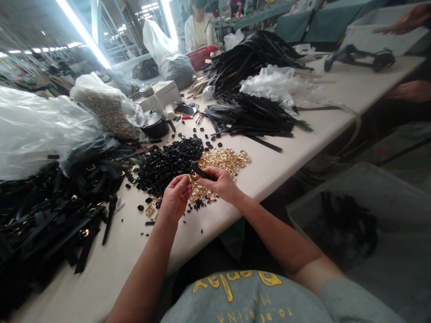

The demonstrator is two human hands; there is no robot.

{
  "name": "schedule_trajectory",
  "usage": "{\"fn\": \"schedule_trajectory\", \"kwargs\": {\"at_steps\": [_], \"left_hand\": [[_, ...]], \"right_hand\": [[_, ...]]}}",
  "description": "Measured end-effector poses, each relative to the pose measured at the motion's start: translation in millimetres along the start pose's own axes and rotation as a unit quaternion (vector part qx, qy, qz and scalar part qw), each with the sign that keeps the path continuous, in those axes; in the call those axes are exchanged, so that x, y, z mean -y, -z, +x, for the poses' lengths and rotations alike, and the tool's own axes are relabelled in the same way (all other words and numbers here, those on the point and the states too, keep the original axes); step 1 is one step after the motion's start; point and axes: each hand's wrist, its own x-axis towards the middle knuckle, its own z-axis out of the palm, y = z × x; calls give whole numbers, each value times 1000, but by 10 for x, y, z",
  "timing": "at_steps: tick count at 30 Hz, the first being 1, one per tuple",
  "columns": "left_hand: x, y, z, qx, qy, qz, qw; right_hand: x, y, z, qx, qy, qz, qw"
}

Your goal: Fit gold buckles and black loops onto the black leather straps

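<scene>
My right hand [220,183] is closed on a short black strap [199,170], pinched between thumb and fingers over the piles. Close beside it, my left hand [177,195] pinches a small gold buckle [191,178], near the strap; whether the two touch I cannot tell. Behind my hands lies a heap of small black loops [168,161]. To its right spreads a pile of gold buckles [225,157], with some more between and below my hands. Tiny black pieces [198,205] lie scattered on the table just below my hands.
Black straps with gold buckles [84,202] fill the left side, near plastic bags [104,103]. A lidded black pot [156,123] and a phone [186,110] stand behind. Long black strips [252,114] lie at the back right. Another person's hand [411,20] is by a white bin [367,38].
</scene>
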Motion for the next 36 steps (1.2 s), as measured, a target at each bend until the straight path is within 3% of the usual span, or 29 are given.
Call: {"fn": "schedule_trajectory", "kwargs": {"at_steps": [4, 8, 12, 14, 16, 18, 20, 30, 36], "left_hand": [[22, -37, -20, 10, 32, -38, 999], [19, -33, -37, 33, 35, -24, 999], [-14, 15, -57, 50, -27, 78, 995], [-38, 44, -75, 48, -97, 191, 976], [-58, 62, -93, 53, -155, 308, 937], [-66, 63, -107, 69, -183, 387, 901], [-58, 49, -117, 84, -188, 415, 886], [73, -55, -166, 97, -189, 353, 911], [101, -92, -166, 118, -120, 214, 962]], "right_hand": [[-32, -121, -30, 6, 34, -36, 999], [-32, -134, -51, 25, -2, -12, 1000], [20, -50, -62, 41, 7, -35, 999], [50, 3, -64, 47, 26, -76, 996], [70, 49, -63, 52, 41, -114, 991], [80, 80, -60, 51, 44, -128, 989], [83, 95, -54, 48, 36, -110, 992], [64, -19, -51, 84, -29, 82, 993], [105, 19, -46, 76, -25, 93, 992]]}}
